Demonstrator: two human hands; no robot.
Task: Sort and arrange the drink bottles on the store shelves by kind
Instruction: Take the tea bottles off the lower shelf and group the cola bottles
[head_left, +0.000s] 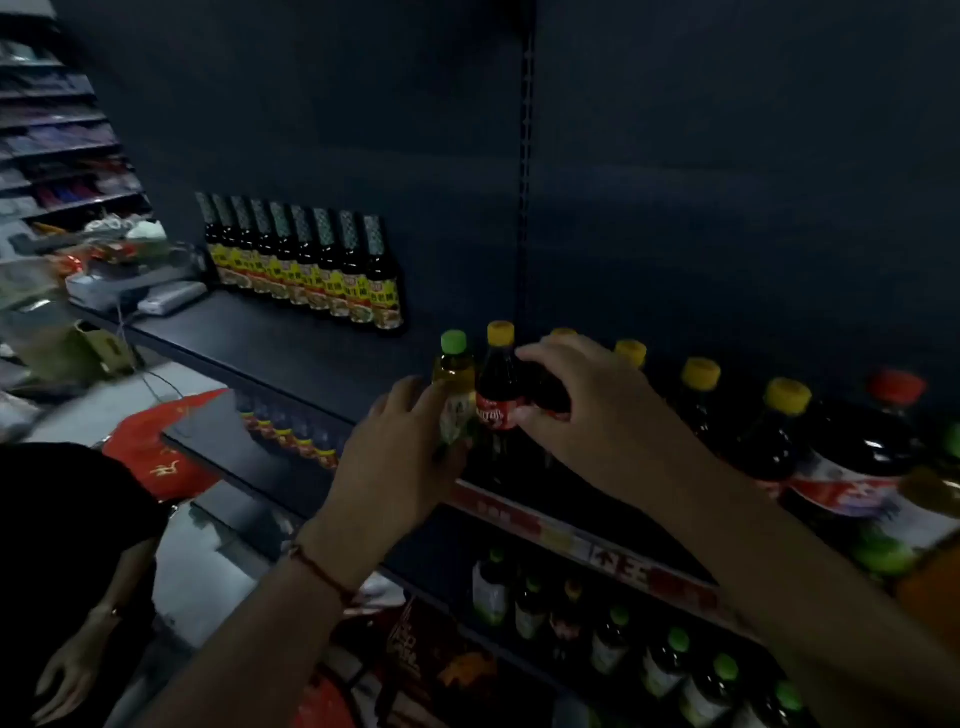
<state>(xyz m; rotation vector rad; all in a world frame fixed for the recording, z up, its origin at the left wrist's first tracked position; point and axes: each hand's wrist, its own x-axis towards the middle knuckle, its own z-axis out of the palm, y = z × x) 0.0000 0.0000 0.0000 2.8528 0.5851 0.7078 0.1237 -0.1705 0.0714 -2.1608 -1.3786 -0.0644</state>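
Note:
On the dark shelf my left hand is wrapped around a pale yellow bottle with a green cap. Right beside it stands a dark cola bottle with a yellow cap and red label. My right hand grips a second dark bottle whose yellow cap peeks over my fingers. More dark bottles with yellow caps run to the right, ending in a larger one with a red cap. A tight row of dark sauce bottles with yellow labels stands at the back left.
The shelf below holds green-capped bottles and a red and yellow price strip runs along the shelf edge. Another person in black, one hand hanging, stands at lower left. A cluttered counter lies far left.

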